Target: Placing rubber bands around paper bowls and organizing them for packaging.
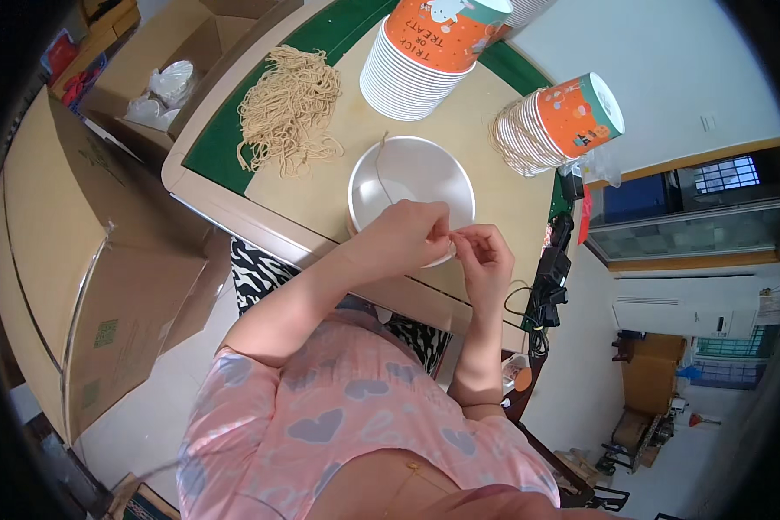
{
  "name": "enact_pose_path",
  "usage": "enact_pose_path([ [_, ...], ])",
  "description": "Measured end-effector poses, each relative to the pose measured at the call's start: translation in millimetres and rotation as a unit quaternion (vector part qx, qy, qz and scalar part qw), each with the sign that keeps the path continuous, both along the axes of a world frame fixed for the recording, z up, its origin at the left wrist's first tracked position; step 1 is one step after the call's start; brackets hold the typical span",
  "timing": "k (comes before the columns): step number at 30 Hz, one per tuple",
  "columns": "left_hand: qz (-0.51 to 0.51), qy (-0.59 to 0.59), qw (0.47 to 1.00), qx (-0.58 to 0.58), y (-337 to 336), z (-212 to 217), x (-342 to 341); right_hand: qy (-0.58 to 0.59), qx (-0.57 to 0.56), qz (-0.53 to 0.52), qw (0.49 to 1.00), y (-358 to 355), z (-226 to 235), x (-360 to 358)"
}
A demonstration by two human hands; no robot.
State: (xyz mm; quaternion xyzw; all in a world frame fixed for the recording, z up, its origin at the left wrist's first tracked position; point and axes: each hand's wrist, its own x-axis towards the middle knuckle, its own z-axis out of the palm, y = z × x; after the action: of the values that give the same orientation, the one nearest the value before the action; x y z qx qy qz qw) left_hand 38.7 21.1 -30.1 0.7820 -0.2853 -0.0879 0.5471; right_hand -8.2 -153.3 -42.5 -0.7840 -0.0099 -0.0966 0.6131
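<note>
A paper bucket [420, 169], white inside, stands mouth up at the table's near edge. Over its far rim hangs a thin tan cord [382, 169], which runs down inside and disappears behind my left hand [414, 232]. That hand reaches across the mouth, its fingers closed in a pinch at the near right rim. My right hand [485, 260] meets it there, thumb and forefinger pinched together, the other fingers curled. What lies between the right fingertips is too small to make out. The bucket's near wall is mostly hidden by my hands.
A heap of tan cords [290, 108] lies on the table's left. Beyond the bucket rises a tall stack of orange and white buckets [416, 74]. To the right lies a smaller stack with cords [550, 126]. Black adapters and cables [548, 282] line the right edge; large cardboard boxes [139, 286] stand left.
</note>
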Motion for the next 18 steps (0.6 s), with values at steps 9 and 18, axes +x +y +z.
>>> enact_pose_path([
  [9,-0.057,-0.015,0.998,-0.035,7.4,5.5,5.5,0.007,0.026,-0.028,0.999,0.4,-0.4,4.9],
  [18,0.013,-0.267,0.956,0.121,-5.0,-9.1,-4.8,0.009,0.048,0.002,0.999,-0.1,-0.1,5.4],
])
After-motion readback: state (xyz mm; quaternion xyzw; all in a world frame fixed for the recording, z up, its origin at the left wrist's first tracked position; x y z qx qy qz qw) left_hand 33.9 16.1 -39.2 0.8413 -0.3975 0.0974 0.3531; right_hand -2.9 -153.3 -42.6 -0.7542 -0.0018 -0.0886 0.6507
